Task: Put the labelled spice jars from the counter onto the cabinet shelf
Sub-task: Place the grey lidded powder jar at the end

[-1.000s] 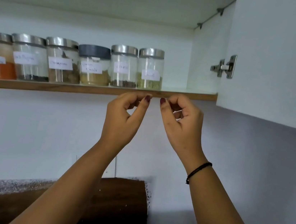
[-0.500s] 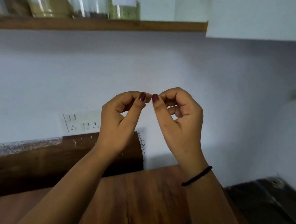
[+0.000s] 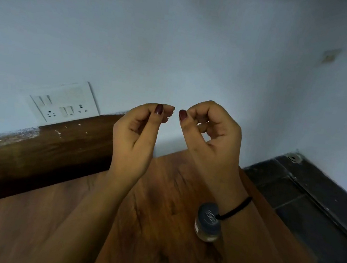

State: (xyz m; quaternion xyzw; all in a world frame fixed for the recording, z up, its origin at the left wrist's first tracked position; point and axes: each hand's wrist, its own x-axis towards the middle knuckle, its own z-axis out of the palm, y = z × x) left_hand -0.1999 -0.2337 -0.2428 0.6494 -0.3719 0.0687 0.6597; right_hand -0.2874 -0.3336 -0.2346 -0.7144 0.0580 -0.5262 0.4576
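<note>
One small spice jar (image 3: 207, 223) with a dark lid and pale powder stands on the wooden counter (image 3: 150, 234), partly hidden behind my right wrist. My left hand (image 3: 134, 141) and my right hand (image 3: 212, 141) are raised side by side above the counter in front of the wall. The fingers of both are curled in with the thumbs against the fingertips, and neither holds anything. Their fingertips are a small gap apart. The cabinet shelf is out of view.
A white socket plate (image 3: 64, 101) sits on the wall at the left, above a dark wooden upstand (image 3: 39, 157). A dark stone surface (image 3: 312, 207) adjoins the counter on the right, running into the wall corner.
The view has tilted down from the shelf of jars to the counter. Both hands came down with it, still curled and empty. The dark-lidded jar has come into view.
</note>
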